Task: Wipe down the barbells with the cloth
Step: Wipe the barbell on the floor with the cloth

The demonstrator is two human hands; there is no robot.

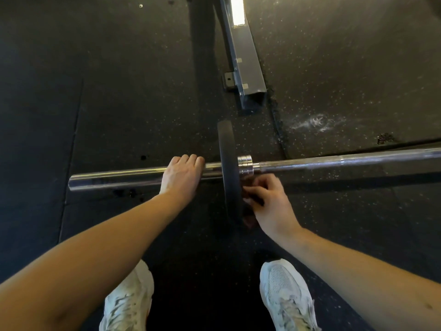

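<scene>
1. The barbell lies across the speckled rubber floor. The right hand pinches a dark, bunched cloth against the matte black plate, just below the ribbed steel collar.
2. The left hand curls over the smooth chrome sleeve, steadying it.
3. The wipe would likely go best with the cloth pressed flat and swept round the plate, then wrapped round the shaft, while the left hand stops any roll.
4. A square steel beam lies beyond.

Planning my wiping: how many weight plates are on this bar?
1: a black plate on the barbell, between left hand and right hand. Its other end is off-frame, so more may be hidden.
</scene>
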